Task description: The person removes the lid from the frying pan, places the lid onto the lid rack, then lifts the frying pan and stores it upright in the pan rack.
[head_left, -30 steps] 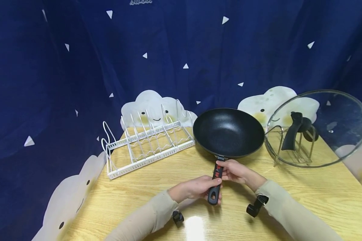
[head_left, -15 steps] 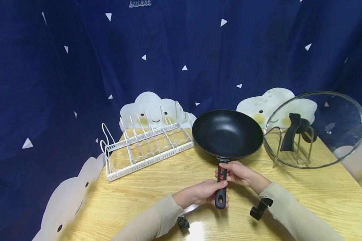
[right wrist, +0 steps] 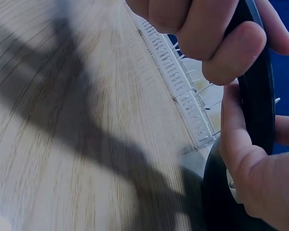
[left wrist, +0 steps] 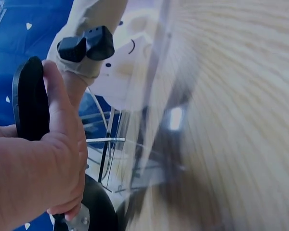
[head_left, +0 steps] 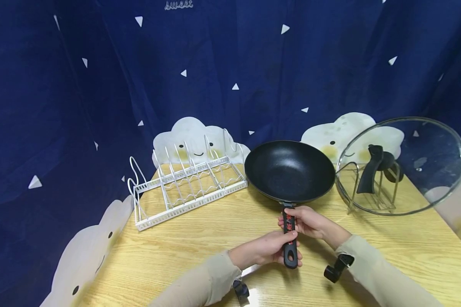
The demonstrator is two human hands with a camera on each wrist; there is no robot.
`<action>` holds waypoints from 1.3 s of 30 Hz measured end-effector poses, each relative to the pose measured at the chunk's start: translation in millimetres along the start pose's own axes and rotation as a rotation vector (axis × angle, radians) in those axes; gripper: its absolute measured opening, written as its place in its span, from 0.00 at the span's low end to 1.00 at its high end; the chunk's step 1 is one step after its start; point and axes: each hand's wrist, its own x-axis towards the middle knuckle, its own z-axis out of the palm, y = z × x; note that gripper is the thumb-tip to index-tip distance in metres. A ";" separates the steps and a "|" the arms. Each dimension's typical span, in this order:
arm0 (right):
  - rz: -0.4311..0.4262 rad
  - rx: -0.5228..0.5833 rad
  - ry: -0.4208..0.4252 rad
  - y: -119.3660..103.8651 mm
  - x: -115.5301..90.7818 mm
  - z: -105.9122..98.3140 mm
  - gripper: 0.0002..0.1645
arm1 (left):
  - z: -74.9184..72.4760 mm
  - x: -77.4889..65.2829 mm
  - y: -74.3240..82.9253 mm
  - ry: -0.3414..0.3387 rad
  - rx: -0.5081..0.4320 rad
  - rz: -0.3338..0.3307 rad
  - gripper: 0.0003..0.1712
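A black wok (head_left: 290, 170) sits toward the back of the table in the head view, its bowl facing up and its handle (head_left: 289, 228) pointing at me. My left hand (head_left: 270, 247) grips the handle near its holed end, thumb on top and fingertips showing past the far side. Farther up, close to the bowl, my right hand (head_left: 310, 221) holds the same handle, also with its thumb on top. Both wrist views show fingers wrapped about the handle (right wrist: 257, 96). Only part of the bowl (left wrist: 98, 207) appears in the left wrist view.
Left of the wok stands a white wire rack (head_left: 192, 187) with upright dividers, its right corner close to the bowl. On the right, a large glass lid (head_left: 438, 170) with a black handle leans in a small metal stand (head_left: 355, 187). A blue curtain (head_left: 215, 64) hangs behind the table.
The wok's handle has swung to the right and slightly toward me, both hands travelling with it. Its bowl stays in nearly the same place. Rack and lid have not moved.
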 end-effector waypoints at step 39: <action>0.106 0.277 -0.218 -13.9 -9.8 -17.9 0.22 | 41.4 25.1 -7.5 0.050 -0.403 0.014 0.17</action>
